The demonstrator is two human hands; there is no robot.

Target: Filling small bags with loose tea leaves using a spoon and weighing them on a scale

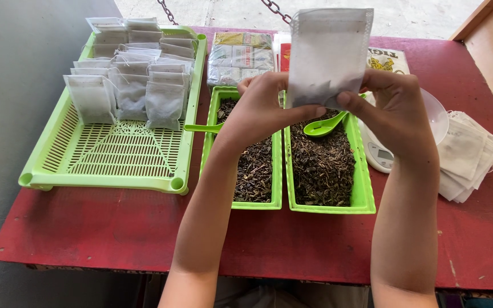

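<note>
Both hands hold up a white filter pouch (329,54) with dark loose tea in its bottom. My left hand (266,105) pinches its lower left corner, my right hand (392,108) its lower right corner. Beneath the pouch are two narrow green trays of dark dried tea leaves: one on the left (276,188), one on the right (363,188). A green plastic spoon (323,125) lies in the right tray; another spoon's handle (201,128) sticks out of the left tray.
A large green slotted tray (115,154) at the left holds several filled white pouches (132,80). A white scale (380,155) sits to the right, a stack of empty pouches (469,154) beyond it. Wrapped packets (239,56) lie at the back of the red table (115,228).
</note>
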